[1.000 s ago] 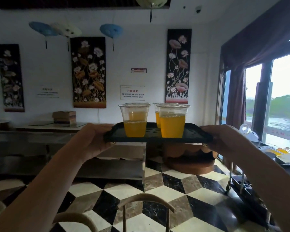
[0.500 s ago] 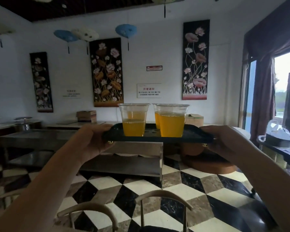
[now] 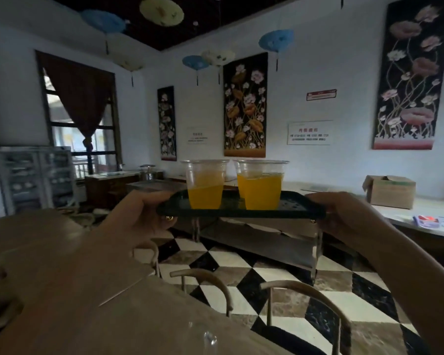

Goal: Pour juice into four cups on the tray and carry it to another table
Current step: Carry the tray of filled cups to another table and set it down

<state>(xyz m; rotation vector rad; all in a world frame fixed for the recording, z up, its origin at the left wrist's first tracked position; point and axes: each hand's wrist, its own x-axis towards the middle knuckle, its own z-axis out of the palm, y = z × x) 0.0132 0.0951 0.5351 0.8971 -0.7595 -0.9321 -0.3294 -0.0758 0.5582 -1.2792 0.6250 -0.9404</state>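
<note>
Black tray [image 3: 303, 210] held up in mid-air at about chest height, roughly level, above the checkered floor [image 3: 241, 265]. Clear plastic cups of orange juice stand upright on it: left cup [image 3: 205, 184], front right cup [image 3: 263, 185], and another cup [image 3: 240, 180] partly hidden behind that one; a fourth can't be made out. Juice surfaces are slanted. Left hand [image 3: 139, 216] grips the tray's left edge, thumb on top, fingers curled under. Right hand [image 3: 344, 216] grips the right edge the same way. Wooden table [image 3: 62, 278] is near, lower left, with chair backs [image 3: 305, 290] beside it. Cardboard box [image 3: 390, 190] sits on a counter at right.
</note>
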